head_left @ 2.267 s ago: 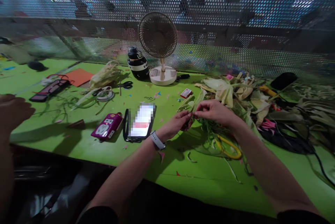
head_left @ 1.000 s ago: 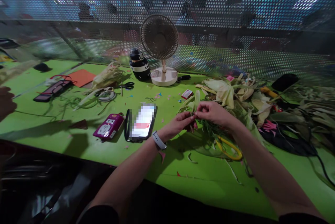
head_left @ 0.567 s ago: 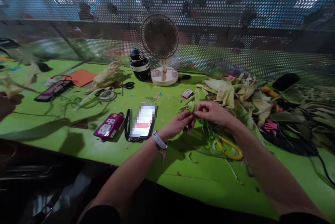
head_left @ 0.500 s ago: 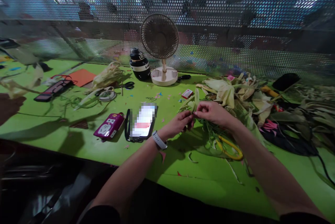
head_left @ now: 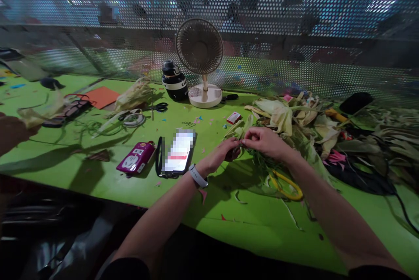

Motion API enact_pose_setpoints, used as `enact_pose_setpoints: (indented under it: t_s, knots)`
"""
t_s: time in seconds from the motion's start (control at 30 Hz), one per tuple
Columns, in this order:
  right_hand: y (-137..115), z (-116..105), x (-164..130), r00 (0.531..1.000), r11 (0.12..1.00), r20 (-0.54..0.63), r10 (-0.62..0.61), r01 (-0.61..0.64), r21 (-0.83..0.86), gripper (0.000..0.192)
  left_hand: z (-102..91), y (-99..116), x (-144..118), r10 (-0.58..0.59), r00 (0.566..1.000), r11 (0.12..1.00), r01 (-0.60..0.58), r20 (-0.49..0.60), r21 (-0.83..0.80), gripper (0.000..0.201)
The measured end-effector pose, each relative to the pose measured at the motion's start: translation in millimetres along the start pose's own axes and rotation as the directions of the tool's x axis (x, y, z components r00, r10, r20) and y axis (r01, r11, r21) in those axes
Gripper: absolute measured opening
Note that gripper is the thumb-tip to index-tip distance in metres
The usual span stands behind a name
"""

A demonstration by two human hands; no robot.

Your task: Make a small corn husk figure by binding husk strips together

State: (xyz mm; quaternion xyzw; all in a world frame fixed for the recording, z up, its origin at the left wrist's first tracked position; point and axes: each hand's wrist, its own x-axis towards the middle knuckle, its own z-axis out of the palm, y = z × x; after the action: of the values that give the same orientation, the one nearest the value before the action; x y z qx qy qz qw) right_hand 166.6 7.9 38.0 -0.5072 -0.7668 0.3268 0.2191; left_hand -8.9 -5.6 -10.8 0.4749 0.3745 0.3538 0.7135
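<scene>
Fingertip to fingertip, my left hand (head_left: 227,151) and my right hand (head_left: 266,142) meet over the table. Both are closed in a pinch on a pale green corn husk strip (head_left: 248,122), whose end sticks up behind the fingers. Exactly how the fingers grip it is partly hidden. Thin green strands (head_left: 262,164) lie under my right hand. The yellow handle (head_left: 290,190) of what looks like scissors rests below that hand. A heap of dried corn husks (head_left: 278,112) spreads behind and to the right. A small red and white box (head_left: 233,118) lies just beyond my hands.
Left of my hands are a phone (head_left: 179,151) and a purple power socket block (head_left: 135,157). A fan (head_left: 204,96) and a dark bottle (head_left: 175,83) stand by the perforated metal screen (head_left: 131,39). Black scissors (head_left: 160,107) lie farther back. Another person's hand (head_left: 13,133) holds husk at left.
The husk strip between my fingers has tipped lower, and my hands have shifted only slightly. At the left, the other person's hand has moved farther into view with its husk.
</scene>
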Motion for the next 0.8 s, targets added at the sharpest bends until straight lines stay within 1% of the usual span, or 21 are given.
enact_pose_setpoints:
  t_s: [0.07,0.17,0.27,0.37,0.47,0.6,0.67,0.8]
  knots:
    - [0.1,0.1,0.0,1.000,1.000,0.004,0.009,-0.009,0.006,0.020,0.3,0.3,-0.2,0.003,1.000,1.000,-0.003,0.010,-0.013,0.032]
    - [1.5,0.5,0.4,1.000,1.000,0.011,0.010,-0.010,0.022,0.020,1.3,1.4,-2.5,0.024,1.000,0.999,-0.024,0.007,0.024,0.032]
    - [4.7,0.6,1.2,1.000,0.999,0.009,0.004,-0.004,0.052,0.021,2.9,2.5,-5.2,0.078,0.995,0.994,-0.083,0.063,0.075,0.031]
    - [8.0,0.5,2.0,1.000,0.997,0.019,0.008,-0.009,0.080,0.022,4.3,2.6,-5.7,0.132,0.983,0.986,-0.144,0.128,0.088,0.036]
    - [9.3,0.3,2.3,1.000,0.997,0.017,0.007,-0.009,0.082,0.022,3.9,1.2,-3.7,0.165,0.976,0.977,-0.181,0.139,0.115,0.039]
    - [8.0,0.0,1.9,1.000,0.999,0.018,0.000,-0.001,0.052,0.023,1.9,0.6,-1.5,0.167,0.977,0.964,-0.190,0.129,0.187,0.039]
    - [7.4,0.1,1.6,1.000,0.999,0.012,0.001,-0.002,0.041,0.023,1.5,1.5,-1.6,0.158,0.979,0.968,-0.179,0.126,0.177,0.038]
    - [7.8,1.2,1.8,1.000,0.999,0.004,-0.006,0.005,0.052,0.023,1.5,4.4,-3.9,0.099,0.985,0.985,-0.118,0.145,0.130,0.038]
